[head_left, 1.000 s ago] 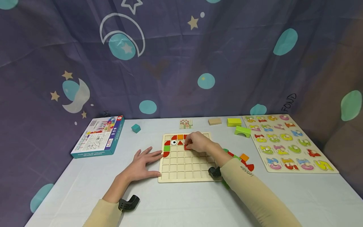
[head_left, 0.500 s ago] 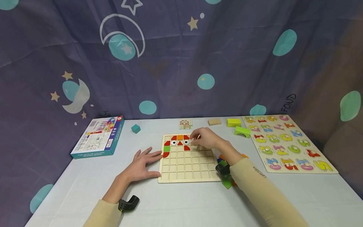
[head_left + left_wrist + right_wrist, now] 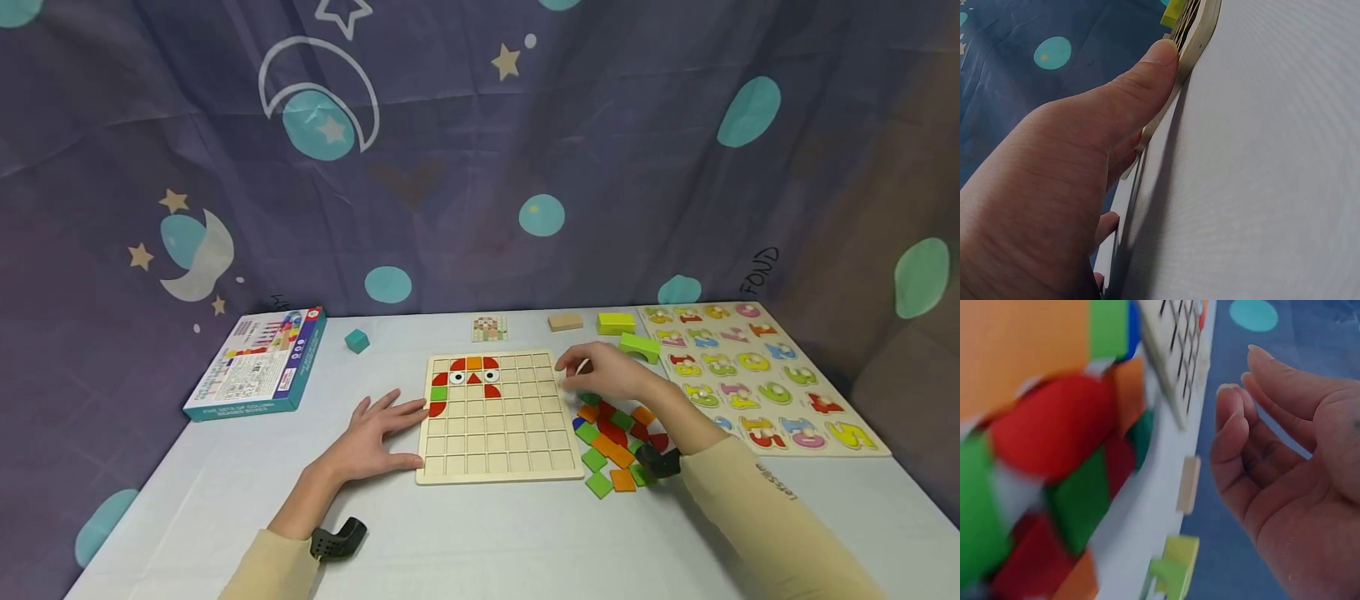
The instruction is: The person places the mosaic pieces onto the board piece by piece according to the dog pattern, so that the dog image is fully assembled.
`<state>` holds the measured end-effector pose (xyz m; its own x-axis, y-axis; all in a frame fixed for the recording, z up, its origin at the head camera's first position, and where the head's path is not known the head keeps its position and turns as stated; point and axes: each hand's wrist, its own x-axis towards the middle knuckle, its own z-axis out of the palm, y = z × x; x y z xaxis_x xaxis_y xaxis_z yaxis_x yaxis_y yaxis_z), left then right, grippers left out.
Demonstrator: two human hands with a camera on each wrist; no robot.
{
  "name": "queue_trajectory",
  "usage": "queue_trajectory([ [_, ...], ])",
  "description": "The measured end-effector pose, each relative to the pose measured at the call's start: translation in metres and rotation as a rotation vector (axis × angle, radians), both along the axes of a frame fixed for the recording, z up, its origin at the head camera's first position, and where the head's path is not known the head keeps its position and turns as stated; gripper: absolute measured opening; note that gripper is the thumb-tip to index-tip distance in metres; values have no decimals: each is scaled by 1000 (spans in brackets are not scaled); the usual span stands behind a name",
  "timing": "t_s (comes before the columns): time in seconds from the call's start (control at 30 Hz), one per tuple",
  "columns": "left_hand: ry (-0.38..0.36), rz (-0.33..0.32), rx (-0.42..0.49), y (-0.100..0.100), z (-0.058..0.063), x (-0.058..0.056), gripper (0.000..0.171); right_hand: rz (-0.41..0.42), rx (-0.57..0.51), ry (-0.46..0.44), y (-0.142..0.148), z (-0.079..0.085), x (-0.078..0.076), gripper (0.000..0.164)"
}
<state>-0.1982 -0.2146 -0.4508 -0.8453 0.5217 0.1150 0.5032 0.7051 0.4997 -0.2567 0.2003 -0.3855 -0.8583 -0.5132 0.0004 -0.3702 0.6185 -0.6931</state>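
Observation:
A pale wooden grid board (image 3: pixel 498 478) lies flat on the white table. In its upper left are red curved pieces, a red triangle (image 3: pixel 474 379), an orange square (image 3: pixel 474 363), a green square (image 3: pixel 438 392) and two round white eye pieces (image 3: pixel 491 376). My left hand (image 3: pixel 371 439) lies with spread fingers at the board's left side, the thumb (image 3: pixel 1160 53) touching its edge in the left wrist view. Past the board's right edge, my right hand (image 3: pixel 606 372) hovers with loosely bent fingers and nothing between them. Below it is a pile of coloured tiles (image 3: pixel 602 447), partly hidden by the wrist.
A small picture card (image 3: pixel 490 327) lies behind the board, with a tan block (image 3: pixel 566 322), a yellow block (image 3: pixel 617 323) and a green arch (image 3: pixel 639 346) to its right. A number puzzle (image 3: pixel 757 379) lies far right. At left are a box (image 3: pixel 255 362) and a teal cube (image 3: pixel 357 341).
My right hand has left the red piece on the grid and moved right, off the board to above the tile pile. My left hand has stayed at the board's left edge.

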Motion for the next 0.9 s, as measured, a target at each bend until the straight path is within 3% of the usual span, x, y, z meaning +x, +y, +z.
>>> queue_trajectory([
  [0.43,2,-4,1,-1,2,0,79,-89,77,-82,41,-9,18,16],
  [0.67,-8,1,7,-1,0,0,79,-92,138,-75,47,-17,22,13],
  [0.9,-13,3,4,-1,0,0,79,-100,174,-101,45,-19,24,21],
])
